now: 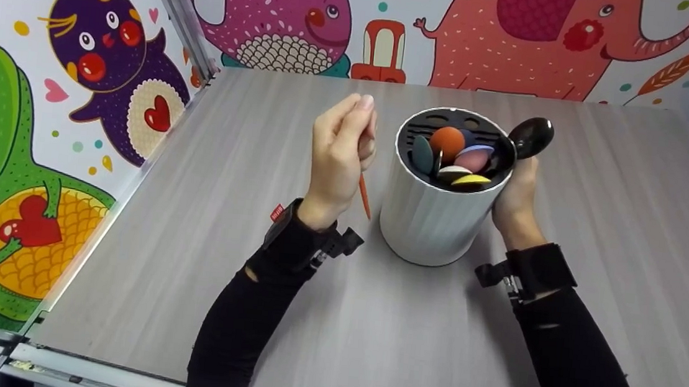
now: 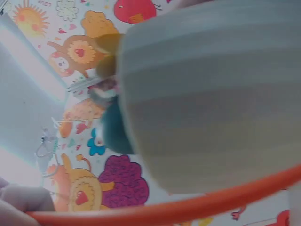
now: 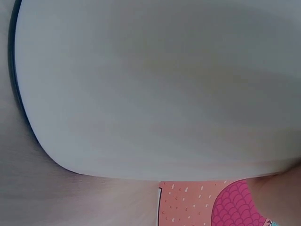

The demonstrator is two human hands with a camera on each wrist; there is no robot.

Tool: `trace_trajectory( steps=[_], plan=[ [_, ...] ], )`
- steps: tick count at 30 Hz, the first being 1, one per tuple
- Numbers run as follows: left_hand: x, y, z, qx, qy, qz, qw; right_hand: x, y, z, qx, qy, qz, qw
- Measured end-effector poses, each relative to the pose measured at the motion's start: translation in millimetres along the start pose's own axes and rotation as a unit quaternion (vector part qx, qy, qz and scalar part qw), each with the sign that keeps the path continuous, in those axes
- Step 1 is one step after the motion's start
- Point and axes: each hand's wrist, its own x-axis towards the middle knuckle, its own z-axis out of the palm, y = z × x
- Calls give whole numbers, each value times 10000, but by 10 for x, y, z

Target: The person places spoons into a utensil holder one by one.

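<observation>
My left hand [image 1: 343, 153] is raised just left of a white utensil holder [image 1: 432, 226], pinching a thin orange stick [image 1: 365, 196] that points down toward the table. In the left wrist view the orange stick [image 2: 202, 205] crosses below the blurred holder. My right hand [image 1: 517, 202] grips the right side of the holder, its fingers mostly hidden behind it. Inside the holder's black slotted insert stand an orange round head [image 1: 447, 143], a dark green one [image 1: 423, 155], a pink and blue one [image 1: 475, 159] and a yellow one [image 1: 471, 180]. A black spoon [image 1: 531, 138] leans out over the rim.
The holder stands on a grey wood-grain table [image 1: 243, 209]. Cartoon-printed panels [image 1: 285, 14] rise at the back and along the left, joined by a metal corner post [image 1: 179, 11]. A metal rail [image 1: 98, 371] edges the table's front left.
</observation>
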Motion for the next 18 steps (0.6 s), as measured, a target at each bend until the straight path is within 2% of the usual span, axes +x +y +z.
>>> trace_trajectory(
  steps=[5,9,18],
  plan=[
    [125,231,10,-130,153,298,9994,-1,13,-5,-32,28,-25,10000],
    [235,362,29,-483,206,519,9973,4,16,-7,-96,40,-63,9999],
    [442,443,167,-683,-73,859,9939,5,11,1,-104,235,32,9997]
  ],
)
